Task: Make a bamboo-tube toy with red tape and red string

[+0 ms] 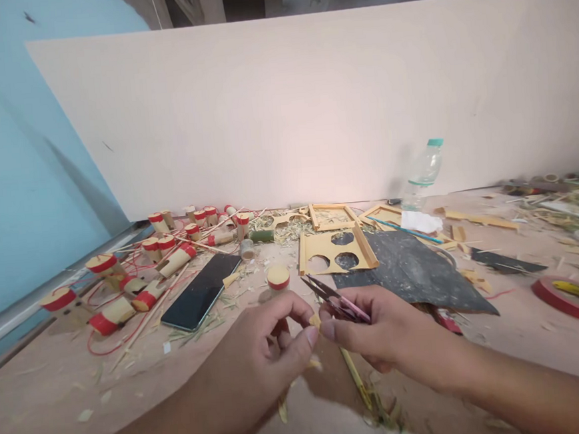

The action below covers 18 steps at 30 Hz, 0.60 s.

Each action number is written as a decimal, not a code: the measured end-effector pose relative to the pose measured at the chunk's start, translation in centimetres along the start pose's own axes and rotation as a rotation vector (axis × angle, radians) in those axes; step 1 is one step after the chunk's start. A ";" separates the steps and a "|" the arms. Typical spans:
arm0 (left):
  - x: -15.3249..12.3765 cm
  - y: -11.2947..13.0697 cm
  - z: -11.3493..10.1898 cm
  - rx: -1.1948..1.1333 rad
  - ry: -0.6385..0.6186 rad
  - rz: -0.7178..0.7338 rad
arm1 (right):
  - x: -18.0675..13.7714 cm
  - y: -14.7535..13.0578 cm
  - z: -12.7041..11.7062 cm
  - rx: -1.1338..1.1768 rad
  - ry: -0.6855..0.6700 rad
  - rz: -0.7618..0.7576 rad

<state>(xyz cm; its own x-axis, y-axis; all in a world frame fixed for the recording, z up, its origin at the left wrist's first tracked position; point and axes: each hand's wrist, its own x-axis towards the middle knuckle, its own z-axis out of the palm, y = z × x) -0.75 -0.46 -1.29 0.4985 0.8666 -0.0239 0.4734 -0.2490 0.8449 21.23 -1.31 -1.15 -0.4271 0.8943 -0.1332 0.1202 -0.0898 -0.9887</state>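
My left hand is closed in a pinch on a small pale bamboo piece, with a thin bamboo strip hanging below the hands. My right hand is closed round small pink-handled scissors, whose dark blades point up and left, slightly apart. The fingertips of both hands meet at the bamboo piece. Just beyond them stands a short bamboo cylinder with a red band on the worktable.
A black phone lies left of the hands. Several red-banded bamboo cylinders with red wire sit at the left. Behind are a wooden plate with round holes, a dark sheet, a plastic bottle, and red tape at right.
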 end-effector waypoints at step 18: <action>0.3 0.8 -0.2 -0.541 0.120 -0.093 | -0.9 1.1 0.6 0.083 0.028 -0.033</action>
<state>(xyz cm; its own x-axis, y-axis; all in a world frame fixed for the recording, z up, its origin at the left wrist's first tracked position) -0.36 -0.36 -0.52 0.3709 0.9255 -0.0770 0.0559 0.0606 0.9966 21.17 -2.50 -2.11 -0.4040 0.9093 -0.1000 0.0319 -0.0953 -0.9949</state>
